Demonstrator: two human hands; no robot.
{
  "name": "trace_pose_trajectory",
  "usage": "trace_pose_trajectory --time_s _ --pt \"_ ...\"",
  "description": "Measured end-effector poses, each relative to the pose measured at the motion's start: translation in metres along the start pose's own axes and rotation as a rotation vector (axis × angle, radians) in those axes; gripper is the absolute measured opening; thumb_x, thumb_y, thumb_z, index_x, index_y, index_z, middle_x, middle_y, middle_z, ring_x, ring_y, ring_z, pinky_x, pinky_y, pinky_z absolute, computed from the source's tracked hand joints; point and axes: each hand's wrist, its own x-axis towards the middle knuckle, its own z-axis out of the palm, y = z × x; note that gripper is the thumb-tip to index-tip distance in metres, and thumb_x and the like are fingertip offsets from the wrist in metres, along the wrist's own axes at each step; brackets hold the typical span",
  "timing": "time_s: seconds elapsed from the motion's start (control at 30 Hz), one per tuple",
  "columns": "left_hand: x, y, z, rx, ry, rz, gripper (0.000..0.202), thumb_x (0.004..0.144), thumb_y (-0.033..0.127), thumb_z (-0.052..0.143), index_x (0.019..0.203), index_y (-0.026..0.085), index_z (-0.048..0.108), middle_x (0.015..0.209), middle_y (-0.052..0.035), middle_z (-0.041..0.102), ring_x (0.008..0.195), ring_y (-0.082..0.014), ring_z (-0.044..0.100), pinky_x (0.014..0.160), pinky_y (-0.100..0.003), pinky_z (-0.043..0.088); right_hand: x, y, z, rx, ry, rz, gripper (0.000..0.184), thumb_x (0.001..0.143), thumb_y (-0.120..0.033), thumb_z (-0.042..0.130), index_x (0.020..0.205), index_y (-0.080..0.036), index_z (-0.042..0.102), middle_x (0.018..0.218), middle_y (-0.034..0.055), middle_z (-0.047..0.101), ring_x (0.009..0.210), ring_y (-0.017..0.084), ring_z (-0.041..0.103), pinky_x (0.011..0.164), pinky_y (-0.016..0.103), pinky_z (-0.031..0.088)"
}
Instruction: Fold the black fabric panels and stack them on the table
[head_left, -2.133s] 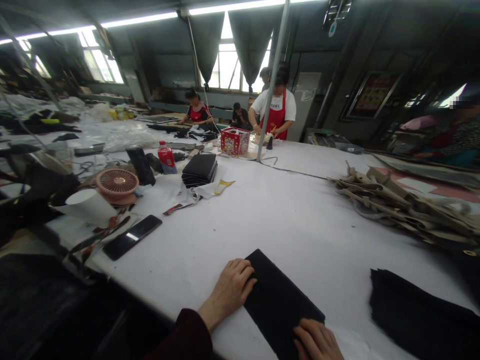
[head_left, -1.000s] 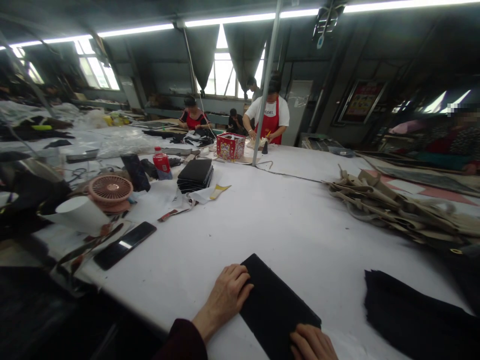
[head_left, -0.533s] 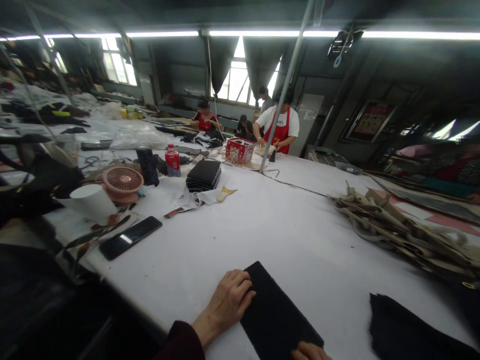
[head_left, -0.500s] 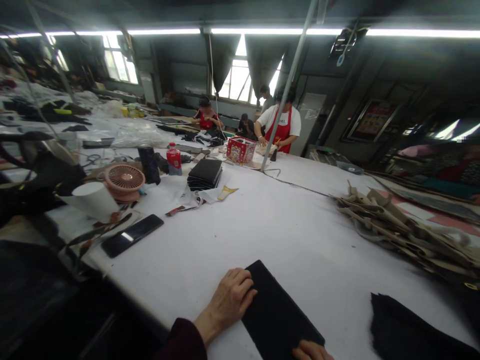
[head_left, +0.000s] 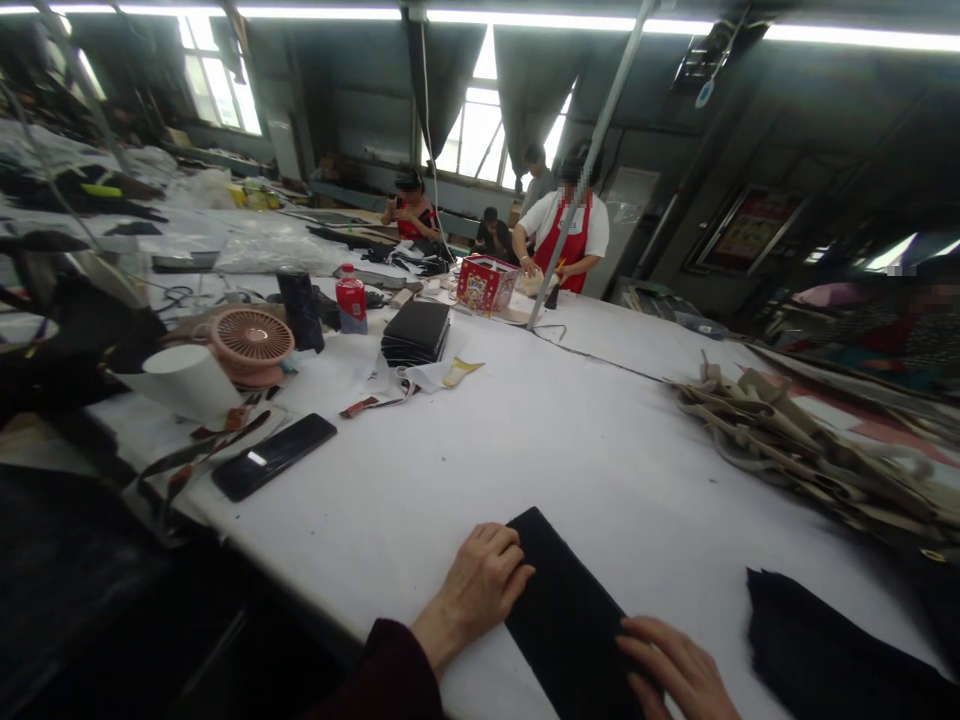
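Note:
A flat, black rectangular piece [head_left: 574,620], perhaps folded fabric or leather, lies on the white tabletop in front of me. Curled at its upper left edge, my left hand [head_left: 484,575] grips it, thumb resting on the surface. My right hand [head_left: 679,665] is at the opposite long edge, fingers stretched and slightly apart, fingertips touching the piece. The near end of the piece runs out of the frame. A loose black cloth piece [head_left: 832,650] with a ragged edge lies to the right of my right hand.
Left on the table lie a phone [head_left: 274,456], a pink fan [head_left: 252,345] and a white roll [head_left: 191,385]. Beyond stand a stack of black pieces [head_left: 416,332], a red bottle [head_left: 350,300] and a patterned box [head_left: 486,285]. Beige strips [head_left: 795,430] pile up right. A co-worker [head_left: 566,230] stands behind a pole.
My right hand has come further into view and slid up along the right edge of the black piece, fingers now stretched. The left hand keeps its place on the piece; the camera has tilted slightly.

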Motion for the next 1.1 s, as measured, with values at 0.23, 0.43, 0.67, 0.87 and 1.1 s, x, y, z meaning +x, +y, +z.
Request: trace_pose_trajectory --time_s 0.23,0.43,0.67,0.87,1.1 --pt "-0.001 -0.001 0.001 -0.001 -0.002 0.008 0.007 0.088 0.02 0.061 0.082 0.018 0.06 0.093 -0.0049 0.061 0.09 -0.0206 0.056 0.083 -0.039 0.049 0.219 -0.012 -0.167 0.165 0.156 0.205 0.053 0.096 -0.061 0.04 0.133 -0.027 0.056 0.122 0.0084 0.066 0.106 0.024 0.063 0.085 0.04 0.05" --pt "-0.001 -0.002 0.0 0.012 -0.004 0.002 0.008 0.086 0.02 0.063 0.08 0.019 0.059 0.092 -0.0048 0.06 0.089 -0.0209 0.057 0.082 -0.039 0.05 0.245 0.023 -0.121 0.04 -0.917 0.289 0.048 0.079 -0.042 0.073 0.122 -0.022 0.067 0.099 0.0079 0.073 0.088 0.021 0.07 0.077 0.031 0.053" --pt "0.001 -0.001 0.0 -0.013 0.007 -0.011 0.008 0.087 0.019 0.06 0.079 0.019 0.058 0.092 -0.0055 0.061 0.089 -0.0219 0.057 0.081 -0.04 0.05 0.341 0.05 -0.132 0.101 -0.766 0.253 0.056 0.092 -0.039 0.041 0.125 0.004 0.056 0.119 0.0155 0.065 0.094 0.008 0.066 0.08 0.019 0.041" --pt "0.003 0.001 0.0 -0.031 0.022 -0.014 0.01 0.088 0.017 0.058 0.078 0.019 0.057 0.091 -0.0058 0.061 0.088 -0.0224 0.057 0.08 -0.041 0.05 0.296 0.084 -0.127 0.027 -0.756 0.383 0.052 0.086 -0.044 0.055 0.116 -0.003 0.067 0.107 0.0157 0.07 0.085 0.014 0.069 0.076 0.022 0.046" --pt "0.004 0.003 -0.001 -0.017 0.001 0.005 0.007 0.09 0.018 0.056 0.085 0.02 0.061 0.091 -0.006 0.061 0.088 -0.0218 0.059 0.08 -0.04 0.05 0.147 0.05 -0.032 0.448 -0.87 0.51 0.029 0.086 -0.035 0.059 0.109 -0.021 0.07 0.1 0.0058 0.071 0.087 0.019 0.066 0.076 0.028 0.049"
